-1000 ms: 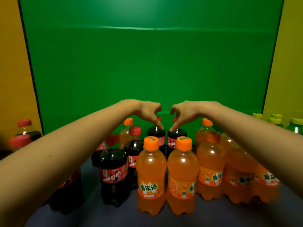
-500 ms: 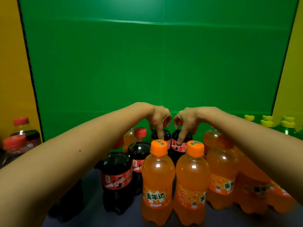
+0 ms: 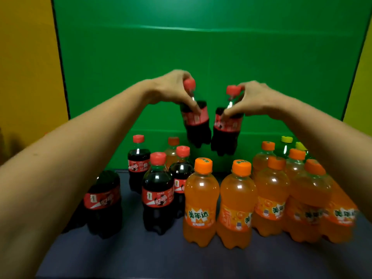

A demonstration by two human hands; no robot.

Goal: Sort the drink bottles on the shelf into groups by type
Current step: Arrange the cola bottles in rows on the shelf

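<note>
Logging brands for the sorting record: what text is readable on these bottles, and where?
"美年达": label of the front orange bottle.
"美年", cut off: label of the third orange bottle from the left.
"可口", partial: label of the front cola bottle.
Small print and other labels: too blurred to read.

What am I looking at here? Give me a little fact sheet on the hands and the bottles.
Left hand: holds cola bottle near its neck, in the air
Right hand: holds second cola bottle, in the air
Standing colas: left side of shelf
Orange sodas: centre and right
Yellow-capped green bottles: far right, behind orange sodas
</note>
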